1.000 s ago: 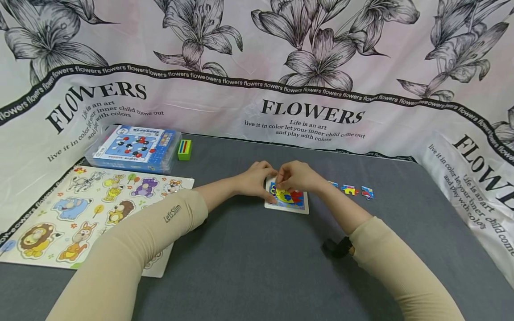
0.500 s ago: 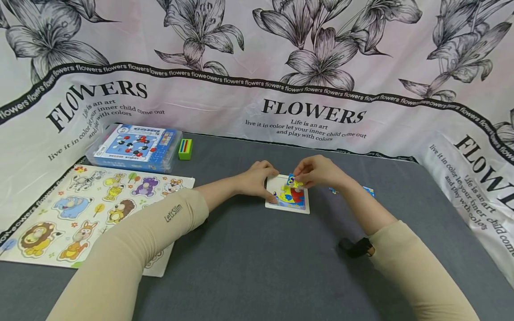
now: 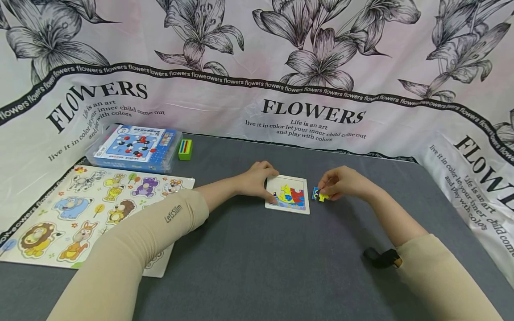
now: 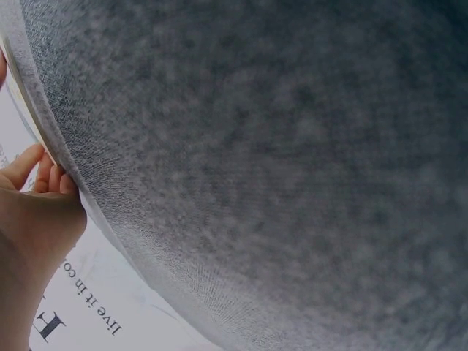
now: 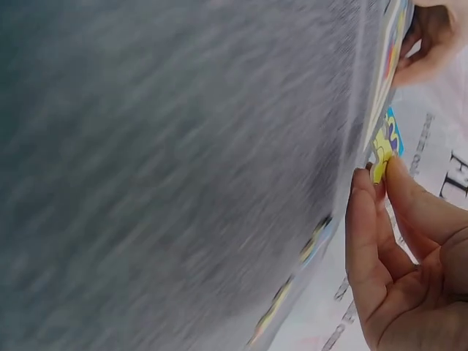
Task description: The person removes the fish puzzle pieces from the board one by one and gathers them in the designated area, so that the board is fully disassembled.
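A small white-framed jigsaw tray (image 3: 299, 181) lies on the grey table, with joined yellow, red and blue pieces (image 3: 295, 198) filling its lower part. My left hand (image 3: 254, 182) holds the tray by its left side, thumb at the lower left and fingers toward the upper corner. Just right of the tray, my right hand (image 3: 346, 183) pinches a blue-and-yellow jigsaw piece (image 3: 316, 194) between thumb and fingertips. The right wrist view shows that jigsaw piece (image 5: 382, 150) close over the table, its yellow end in the fingers. The left wrist view catches mostly tabletop.
Loose jigsaw pieces (image 5: 314, 243) lie on the table beyond the right hand, hidden behind it in the head view. At left are an animal puzzle board (image 3: 94, 189), a blue molecule-set box (image 3: 132, 149) and a small green box (image 3: 185, 150). A flowered cloth (image 3: 225, 107) hangs behind.
My right hand has lifted the blue-and-yellow jigsaw piece out of the tray's upper part and carried it right, past the frame. The left hand stays at the tray's left side.
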Demonstrator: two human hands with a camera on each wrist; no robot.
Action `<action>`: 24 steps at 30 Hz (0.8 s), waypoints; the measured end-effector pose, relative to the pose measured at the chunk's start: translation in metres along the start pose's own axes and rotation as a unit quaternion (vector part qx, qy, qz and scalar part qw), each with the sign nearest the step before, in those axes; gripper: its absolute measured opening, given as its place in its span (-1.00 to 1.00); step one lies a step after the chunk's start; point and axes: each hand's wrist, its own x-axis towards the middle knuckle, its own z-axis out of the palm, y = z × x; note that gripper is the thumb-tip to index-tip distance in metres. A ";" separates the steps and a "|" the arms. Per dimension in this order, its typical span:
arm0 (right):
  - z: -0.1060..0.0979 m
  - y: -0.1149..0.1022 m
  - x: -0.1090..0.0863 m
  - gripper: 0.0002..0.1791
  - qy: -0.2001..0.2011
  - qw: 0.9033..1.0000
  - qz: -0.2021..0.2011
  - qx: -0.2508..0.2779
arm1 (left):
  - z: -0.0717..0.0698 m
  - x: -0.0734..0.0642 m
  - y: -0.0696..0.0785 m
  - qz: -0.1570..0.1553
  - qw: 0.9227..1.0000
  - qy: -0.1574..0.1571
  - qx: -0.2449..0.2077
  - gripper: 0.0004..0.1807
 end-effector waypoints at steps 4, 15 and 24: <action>-0.004 0.013 -0.007 -0.75 -0.013 1.000 0.008 -0.001 | 0.000 0.000 0.000 -0.001 1.000 0.001 0.000 -0.09; -0.007 0.031 -0.021 -0.75 -0.024 1.000 0.014 0.002 | 0.001 -0.001 0.000 -0.005 1.000 0.000 -0.003 -0.09; -0.008 0.033 -0.022 -0.74 -0.018 1.000 0.014 0.005 | 0.001 0.000 0.000 -0.003 1.000 0.000 0.003 -0.08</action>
